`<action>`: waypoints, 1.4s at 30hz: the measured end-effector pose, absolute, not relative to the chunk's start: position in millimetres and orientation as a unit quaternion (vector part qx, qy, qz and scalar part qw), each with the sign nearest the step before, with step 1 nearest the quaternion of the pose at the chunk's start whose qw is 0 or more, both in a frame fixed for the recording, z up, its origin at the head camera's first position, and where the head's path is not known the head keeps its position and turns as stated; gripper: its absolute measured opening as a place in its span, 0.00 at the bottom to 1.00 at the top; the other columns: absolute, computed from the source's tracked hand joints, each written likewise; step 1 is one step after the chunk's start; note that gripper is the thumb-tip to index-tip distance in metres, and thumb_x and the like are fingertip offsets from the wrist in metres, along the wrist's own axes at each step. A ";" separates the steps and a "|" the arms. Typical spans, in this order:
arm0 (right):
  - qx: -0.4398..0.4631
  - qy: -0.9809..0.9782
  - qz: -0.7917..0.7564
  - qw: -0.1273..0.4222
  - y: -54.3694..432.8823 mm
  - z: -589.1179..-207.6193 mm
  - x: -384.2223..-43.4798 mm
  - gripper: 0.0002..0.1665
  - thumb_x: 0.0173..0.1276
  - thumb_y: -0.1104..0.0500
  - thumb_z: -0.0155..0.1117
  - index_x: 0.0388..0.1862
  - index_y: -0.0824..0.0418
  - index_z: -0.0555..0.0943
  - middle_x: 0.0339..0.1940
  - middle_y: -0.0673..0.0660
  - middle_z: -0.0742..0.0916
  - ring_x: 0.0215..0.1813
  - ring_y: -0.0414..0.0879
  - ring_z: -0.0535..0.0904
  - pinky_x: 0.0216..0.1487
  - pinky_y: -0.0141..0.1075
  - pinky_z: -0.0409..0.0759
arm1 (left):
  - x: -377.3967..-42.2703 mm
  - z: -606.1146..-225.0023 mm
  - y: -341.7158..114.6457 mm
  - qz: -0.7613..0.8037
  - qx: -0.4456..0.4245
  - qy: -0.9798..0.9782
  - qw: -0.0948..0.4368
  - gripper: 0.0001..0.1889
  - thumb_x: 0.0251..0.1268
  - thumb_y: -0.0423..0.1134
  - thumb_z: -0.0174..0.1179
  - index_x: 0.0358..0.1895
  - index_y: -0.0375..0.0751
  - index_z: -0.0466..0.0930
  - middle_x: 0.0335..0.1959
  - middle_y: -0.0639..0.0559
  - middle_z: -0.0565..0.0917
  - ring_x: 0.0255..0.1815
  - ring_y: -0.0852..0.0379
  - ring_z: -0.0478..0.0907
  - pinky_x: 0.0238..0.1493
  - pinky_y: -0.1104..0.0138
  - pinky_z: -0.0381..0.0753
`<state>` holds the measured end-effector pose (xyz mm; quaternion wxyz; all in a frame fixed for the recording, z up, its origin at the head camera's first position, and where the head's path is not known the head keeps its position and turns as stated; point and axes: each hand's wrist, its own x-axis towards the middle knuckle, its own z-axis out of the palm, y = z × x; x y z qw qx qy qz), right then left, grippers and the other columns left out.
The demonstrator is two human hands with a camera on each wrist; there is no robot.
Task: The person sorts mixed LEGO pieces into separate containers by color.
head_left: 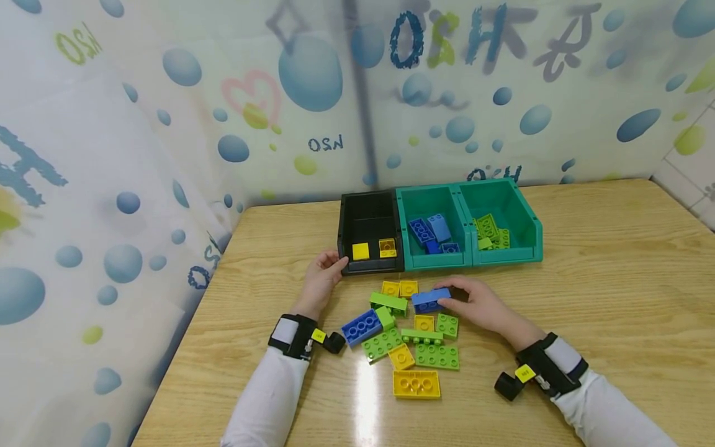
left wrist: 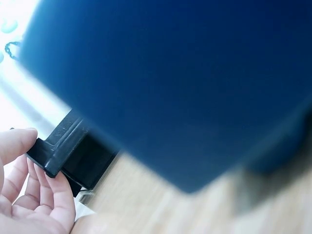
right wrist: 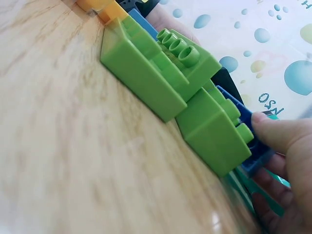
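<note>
In the head view my left hand (head_left: 319,282) holds the front left corner of a black bin (head_left: 373,266). The left wrist view shows the thumb on one side of the bin's rim (left wrist: 48,156) and curled fingers on the other. My right hand (head_left: 477,303) pinches a blue building brick (head_left: 429,302) at its right end, at the far side of a loose pile. Up close in the right wrist view, the thumb lies against that blue brick (right wrist: 258,153), partly hidden behind a green brick (right wrist: 217,131). A large dark blue blur covers much of the left wrist view.
Two teal bins (head_left: 441,261) adjoin the black one, holding blue bricks (head_left: 439,228) and green bricks (head_left: 487,226). Yellow bricks (head_left: 360,251) lie in the black bin. Between the arms are green, yellow and blue bricks, including a yellow brick (head_left: 416,385) nearest the front.
</note>
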<state>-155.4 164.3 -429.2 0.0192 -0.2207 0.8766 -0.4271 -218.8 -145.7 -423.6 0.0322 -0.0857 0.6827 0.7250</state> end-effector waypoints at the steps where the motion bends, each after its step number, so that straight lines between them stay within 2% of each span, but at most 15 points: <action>1: -0.216 0.874 -0.435 0.017 164.3 -429.3 -155.8 0.14 0.66 0.60 0.62 0.50 0.61 0.80 0.48 0.59 0.84 0.47 0.49 0.77 0.50 0.41 0.75 | -218.6 -423.3 -145.8 0.725 -0.086 0.682 0.032 0.07 0.65 0.34 0.58 0.43 0.40 0.72 0.34 0.55 0.69 0.35 0.60 0.66 0.31 0.74 0.69; 4: -0.201 0.866 -0.457 0.014 164.7 -427.9 -157.9 0.13 0.67 0.60 0.61 0.49 0.61 0.79 0.47 0.58 0.83 0.46 0.45 0.76 0.49 0.35 0.76 | -218.2 -423.2 -146.0 0.725 -0.086 0.683 0.033 0.07 0.65 0.34 0.58 0.42 0.40 0.72 0.34 0.55 0.69 0.35 0.60 0.66 0.31 0.74 0.69; 8: -0.181 0.856 -0.485 -0.005 166.2 -419.4 -162.3 0.13 0.68 0.59 0.60 0.49 0.61 0.79 0.48 0.58 0.83 0.47 0.41 0.76 0.50 0.34 0.76 | -217.6 -422.8 -145.8 0.724 -0.086 0.684 0.034 0.07 0.65 0.34 0.58 0.43 0.39 0.72 0.34 0.55 0.69 0.34 0.60 0.66 0.32 0.74 0.69; 13: -0.156 0.850 -0.500 -0.056 168.4 -401.1 -168.3 0.14 0.69 0.59 0.59 0.50 0.63 0.79 0.46 0.60 0.83 0.44 0.32 0.74 0.47 0.32 0.75 | -217.2 -422.2 -145.4 0.722 -0.088 0.685 0.036 0.08 0.65 0.35 0.59 0.43 0.39 0.72 0.34 0.55 0.69 0.35 0.60 0.67 0.32 0.74 0.69; 18: -0.120 0.851 -0.501 -0.106 170.9 -383.2 -175.7 0.17 0.70 0.57 0.58 0.53 0.64 0.78 0.50 0.62 0.82 0.45 0.25 0.70 0.50 0.31 0.71 | -217.8 -421.8 -144.8 0.727 -0.087 0.680 0.033 0.07 0.65 0.34 0.59 0.43 0.40 0.72 0.34 0.55 0.70 0.34 0.60 0.67 0.32 0.74 0.69; 20: -0.109 0.845 -0.509 -0.124 171.4 -376.3 -179.0 0.18 0.71 0.56 0.57 0.54 0.65 0.77 0.52 0.62 0.81 0.46 0.27 0.71 0.50 0.28 0.70 | -217.9 -421.6 -144.6 0.729 -0.085 0.678 0.033 0.06 0.65 0.34 0.58 0.42 0.40 0.72 0.34 0.55 0.69 0.34 0.60 0.67 0.31 0.74 0.69; 24: -0.091 0.837 -0.516 -0.156 170.7 -366.6 -185.9 0.19 0.72 0.55 0.55 0.55 0.65 0.76 0.52 0.63 0.80 0.49 0.38 0.72 0.49 0.29 0.69 | -217.8 -422.6 -145.0 0.728 -0.085 0.679 0.034 0.06 0.65 0.34 0.59 0.42 0.41 0.72 0.33 0.54 0.69 0.33 0.60 0.66 0.31 0.73 0.69; 27: -0.085 0.839 -0.506 -0.183 168.8 -363.7 -191.2 0.19 0.71 0.55 0.56 0.55 0.66 0.76 0.53 0.64 0.80 0.52 0.48 0.73 0.52 0.37 0.70 | -217.4 -423.1 -145.6 0.727 -0.086 0.680 0.036 0.06 0.65 0.34 0.58 0.42 0.41 0.72 0.34 0.54 0.69 0.34 0.59 0.66 0.31 0.73 0.69; 31: -0.111 0.849 -0.460 -0.234 164.3 -366.2 -199.6 0.16 0.68 0.62 0.60 0.52 0.68 0.78 0.50 0.67 0.80 0.53 0.58 0.73 0.53 0.51 0.69 | -218.2 -423.9 -146.3 0.727 -0.084 0.680 0.036 0.07 0.65 0.35 0.58 0.42 0.40 0.72 0.34 0.54 0.69 0.34 0.60 0.66 0.31 0.74 0.69; 33: -0.133 0.858 -0.425 -0.256 161.5 -369.1 -202.8 0.14 0.65 0.65 0.62 0.49 0.69 0.79 0.47 0.67 0.81 0.52 0.60 0.73 0.54 0.55 0.68 | -218.8 -423.9 -146.4 0.727 -0.083 0.681 0.035 0.07 0.65 0.35 0.59 0.42 0.40 0.72 0.34 0.54 0.69 0.33 0.60 0.66 0.31 0.74 0.68; 38: -0.186 0.881 -0.321 -0.294 157.7 -382.6 -210.0 0.08 0.57 0.70 0.68 0.38 0.68 0.84 0.40 0.66 0.82 0.45 0.62 0.75 0.49 0.54 0.71 | -219.0 -423.7 -146.1 0.726 -0.081 0.682 0.033 0.07 0.65 0.35 0.59 0.42 0.40 0.72 0.33 0.55 0.69 0.33 0.60 0.66 0.31 0.74 0.68; 42: -0.219 0.891 -0.241 -0.316 156.7 -391.7 -212.9 0.07 0.53 0.69 0.71 0.32 0.66 0.85 0.38 0.65 0.83 0.42 0.62 0.76 0.45 0.54 0.72 | -218.2 -422.9 -145.9 0.725 -0.081 0.683 0.035 0.08 0.65 0.35 0.59 0.43 0.40 0.72 0.33 0.55 0.69 0.32 0.60 0.66 0.31 0.74 0.68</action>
